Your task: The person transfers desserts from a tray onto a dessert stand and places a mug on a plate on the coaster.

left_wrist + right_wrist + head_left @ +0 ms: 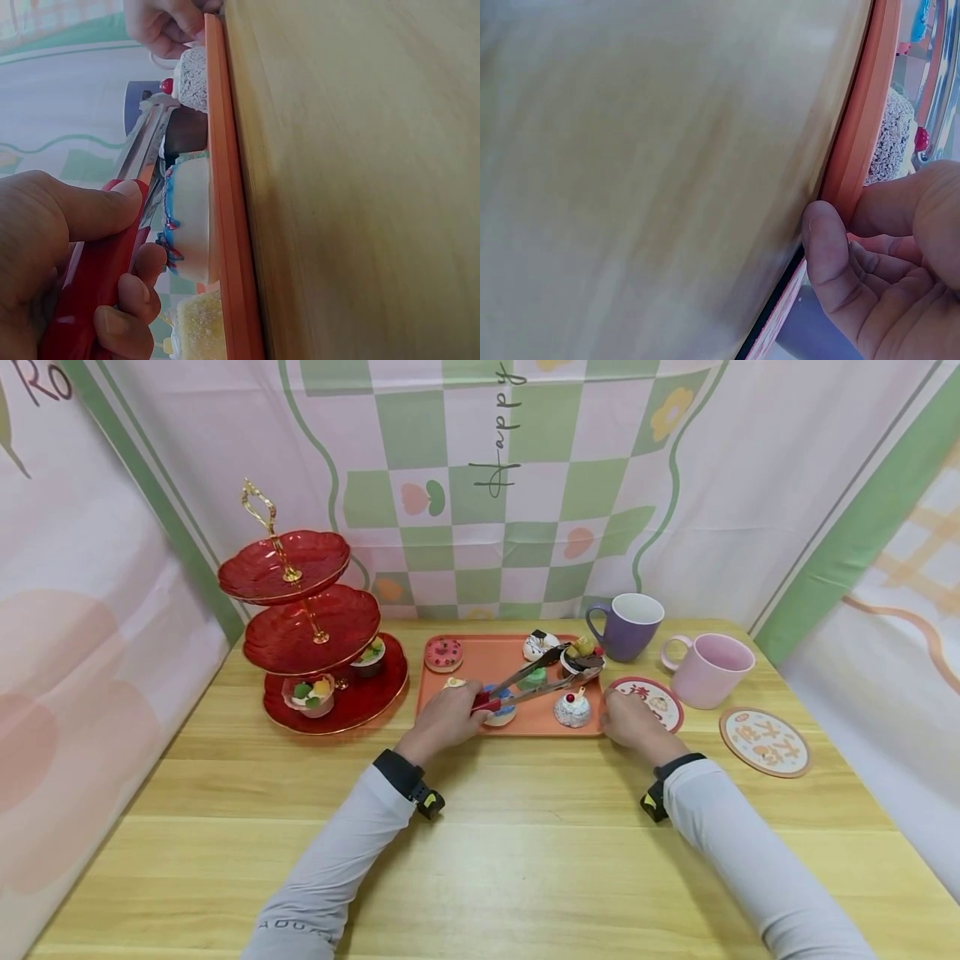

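Observation:
My left hand grips red-handled metal tongs over the orange tray. The tongs' ends lie on either side of a dark cupcake topped with fruit, at the tray's back right; I cannot tell whether they squeeze it. With thumb and fingers, my right hand pinches the tray's front right corner, as the right wrist view shows. Close to that hand sits a white speckled cake with a cherry. Beneath the tongs are a blue-topped doughnut and a green sweet.
A three-tier red stand at left bears two dessert cups on its bottom plate. The tray also carries a pink doughnut and a drizzled white one. To the right stand a purple mug, a pink mug and two round coasters.

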Demonstrator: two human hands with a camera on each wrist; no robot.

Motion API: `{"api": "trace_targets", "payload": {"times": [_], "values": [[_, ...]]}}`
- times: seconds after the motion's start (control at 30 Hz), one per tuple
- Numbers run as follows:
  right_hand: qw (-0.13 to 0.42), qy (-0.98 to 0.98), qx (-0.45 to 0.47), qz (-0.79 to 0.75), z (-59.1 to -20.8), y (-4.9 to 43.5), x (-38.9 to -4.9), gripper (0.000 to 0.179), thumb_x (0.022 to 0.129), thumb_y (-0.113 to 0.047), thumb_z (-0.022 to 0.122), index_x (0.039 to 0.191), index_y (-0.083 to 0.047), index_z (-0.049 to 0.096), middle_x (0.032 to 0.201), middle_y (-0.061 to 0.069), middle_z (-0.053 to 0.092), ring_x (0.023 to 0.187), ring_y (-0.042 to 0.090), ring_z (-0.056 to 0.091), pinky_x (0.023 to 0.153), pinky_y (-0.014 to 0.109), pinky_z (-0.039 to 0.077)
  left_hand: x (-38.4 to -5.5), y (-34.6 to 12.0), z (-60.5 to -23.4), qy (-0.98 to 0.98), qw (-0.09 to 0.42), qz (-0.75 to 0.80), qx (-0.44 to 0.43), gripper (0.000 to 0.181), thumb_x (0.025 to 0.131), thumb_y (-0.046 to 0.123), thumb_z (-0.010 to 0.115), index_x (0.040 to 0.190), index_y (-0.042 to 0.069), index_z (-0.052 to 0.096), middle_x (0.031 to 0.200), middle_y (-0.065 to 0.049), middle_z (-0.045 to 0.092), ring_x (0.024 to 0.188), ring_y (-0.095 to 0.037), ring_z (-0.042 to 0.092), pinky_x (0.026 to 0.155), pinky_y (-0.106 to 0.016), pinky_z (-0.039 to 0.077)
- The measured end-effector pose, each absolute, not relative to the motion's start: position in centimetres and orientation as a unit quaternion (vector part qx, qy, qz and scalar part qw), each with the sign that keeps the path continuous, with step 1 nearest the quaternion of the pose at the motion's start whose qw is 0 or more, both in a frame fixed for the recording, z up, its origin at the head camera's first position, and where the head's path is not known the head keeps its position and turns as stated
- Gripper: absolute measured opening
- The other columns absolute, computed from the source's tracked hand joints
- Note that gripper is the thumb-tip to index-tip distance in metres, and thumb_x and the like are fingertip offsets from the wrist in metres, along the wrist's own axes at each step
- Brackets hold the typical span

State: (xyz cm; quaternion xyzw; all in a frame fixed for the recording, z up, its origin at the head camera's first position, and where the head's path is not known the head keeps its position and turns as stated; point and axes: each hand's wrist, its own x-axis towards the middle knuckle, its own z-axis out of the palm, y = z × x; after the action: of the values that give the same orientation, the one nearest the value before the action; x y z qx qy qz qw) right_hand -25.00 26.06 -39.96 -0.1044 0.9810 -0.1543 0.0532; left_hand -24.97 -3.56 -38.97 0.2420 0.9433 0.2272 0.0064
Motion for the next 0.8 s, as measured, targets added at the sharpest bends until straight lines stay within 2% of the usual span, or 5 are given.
{"api": "trace_targets", "payload": {"times": [0.23,0.6,0.8], "values": [[0.052,0.981,-0.107,-0.155,-40.0,26.0,-25.0,0.015,0.081,0.001,0.055,0.092,0.01,0.054,0.077,0.016,0.055,0.07,0.03,0.053,0.063,0.042,0.044,-24.8,-3.9,-39.0,0.94,0.004,0.237,0.243,0.023,0.09,0.025,0.063,0.102,0.008,0.053,0.077,-0.003,0.052,0.062,-0.017,0.047,0.052,-0.026,0.033],[0.054,0.98,-0.107,-0.162,-40.0,26.2,-25.0,0.012,0.081,0.0,0.056,0.09,0.008,0.054,0.075,0.014,0.054,0.069,0.029,0.051,0.062,0.04,0.042,-24.1,-4.8,-38.5,0.939,-0.004,0.25,0.238,0.025,0.09,0.027,0.063,0.103,0.008,0.054,0.079,-0.003,0.052,0.064,-0.017,0.049,0.053,-0.027,0.036],[0.077,0.979,-0.096,-0.164,-39.8,26.1,-25.1,0.018,0.083,0.0,0.055,0.097,0.012,0.054,0.078,0.015,0.054,0.069,0.027,0.051,0.06,0.036,0.041,-23.5,-5.6,-37.9,0.938,-0.016,0.256,0.233,0.027,0.089,0.025,0.064,0.105,0.007,0.054,0.076,-0.003,0.052,0.06,-0.017,0.048,0.051,-0.027,0.036]]}}
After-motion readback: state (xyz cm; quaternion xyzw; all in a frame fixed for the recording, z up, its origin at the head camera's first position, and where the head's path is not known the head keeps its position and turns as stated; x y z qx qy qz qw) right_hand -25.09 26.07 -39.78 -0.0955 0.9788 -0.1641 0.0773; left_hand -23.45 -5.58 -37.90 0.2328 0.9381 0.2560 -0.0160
